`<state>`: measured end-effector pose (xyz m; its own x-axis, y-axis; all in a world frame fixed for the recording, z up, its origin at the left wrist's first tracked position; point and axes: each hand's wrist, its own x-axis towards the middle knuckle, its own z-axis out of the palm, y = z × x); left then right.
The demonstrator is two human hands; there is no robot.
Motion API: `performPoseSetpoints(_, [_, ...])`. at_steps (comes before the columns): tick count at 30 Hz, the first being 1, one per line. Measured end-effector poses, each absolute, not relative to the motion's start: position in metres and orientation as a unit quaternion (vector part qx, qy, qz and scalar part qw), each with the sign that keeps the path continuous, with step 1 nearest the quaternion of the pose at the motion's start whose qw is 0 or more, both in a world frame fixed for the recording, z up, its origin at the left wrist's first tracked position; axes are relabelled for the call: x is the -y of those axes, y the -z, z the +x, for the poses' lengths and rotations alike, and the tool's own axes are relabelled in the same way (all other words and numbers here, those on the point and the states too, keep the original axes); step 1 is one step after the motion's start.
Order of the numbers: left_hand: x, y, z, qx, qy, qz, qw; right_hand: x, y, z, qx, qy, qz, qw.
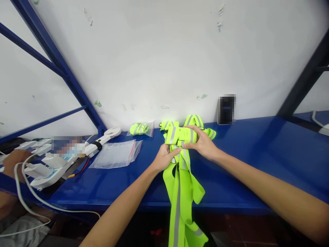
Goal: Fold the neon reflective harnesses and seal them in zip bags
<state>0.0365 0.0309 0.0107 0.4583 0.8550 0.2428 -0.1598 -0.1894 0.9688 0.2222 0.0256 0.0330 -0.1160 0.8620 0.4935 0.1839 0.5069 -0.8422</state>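
Observation:
Both my hands grip a neon-yellow reflective strap [178, 202] with a grey stripe down its middle. My left hand [166, 157] is closed on it from the left, thumb lying across the front. From the right, my right hand [202, 142] pinches a folded part between thumb and fingers. Loose lengths hang down over the table's front edge. Just beyond my hands, more of the same strap [194, 120] lies bunched near the wall; I cannot tell whether it joins the part I hold.
Clear zip bags [113, 154] lie left of my hands, with a bagged yellow strap [139, 129] behind them. A white handheld fan [108, 137] and white devices with cables [51, 168] fill the left end. A dark phone-like object [226, 109] leans against the wall. Another person's arm [17, 163] shows far left.

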Motion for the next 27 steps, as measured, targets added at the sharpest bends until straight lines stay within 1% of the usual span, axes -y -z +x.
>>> performPoseSetpoints(4, [-0.029, -0.008, 0.039, -0.294, -0.4, 0.615, 0.613, -0.021, -0.034, 0.221, 0.723, -0.187, -0.396, 0.535])
performPoseSetpoints(6, [-0.03, -0.005, 0.04, -0.306, -0.406, 0.603, 0.614, -0.017, -0.033, 0.219, 0.731, -0.141, -0.394, 0.539])
performPoseSetpoints(9, [-0.032, -0.002, 0.04, -0.329, -0.411, 0.58, 0.621, -0.013, -0.033, 0.216, 0.729, -0.111, -0.387, 0.554])
performPoseSetpoints(11, [-0.034, -0.003, 0.039, -0.341, -0.388, 0.57, 0.639, -0.013, -0.032, 0.215, 0.733, -0.107, -0.376, 0.556])
performPoseSetpoints(15, [-0.033, -0.006, 0.037, -0.341, -0.358, 0.56, 0.665, -0.013, -0.029, 0.213, 0.738, -0.11, -0.377, 0.549])
performPoseSetpoints(17, [-0.033, -0.008, 0.037, -0.339, -0.368, 0.551, 0.668, -0.012, -0.028, 0.212, 0.739, -0.119, -0.375, 0.547])
performPoseSetpoints(20, [-0.032, -0.007, 0.039, -0.351, -0.406, 0.525, 0.661, -0.009, -0.027, 0.212, 0.759, -0.157, -0.329, 0.539])
performPoseSetpoints(23, [-0.033, -0.002, 0.039, -0.392, -0.448, 0.488, 0.638, -0.004, -0.03, 0.214, 0.787, -0.231, -0.283, 0.497])
performPoseSetpoints(25, [-0.035, 0.002, 0.038, -0.413, -0.462, 0.481, 0.62, -0.003, -0.032, 0.216, 0.799, -0.267, -0.277, 0.462])
performPoseSetpoints(27, [-0.037, 0.005, 0.035, -0.42, -0.475, 0.49, 0.598, -0.004, -0.034, 0.217, 0.797, -0.287, -0.29, 0.445])
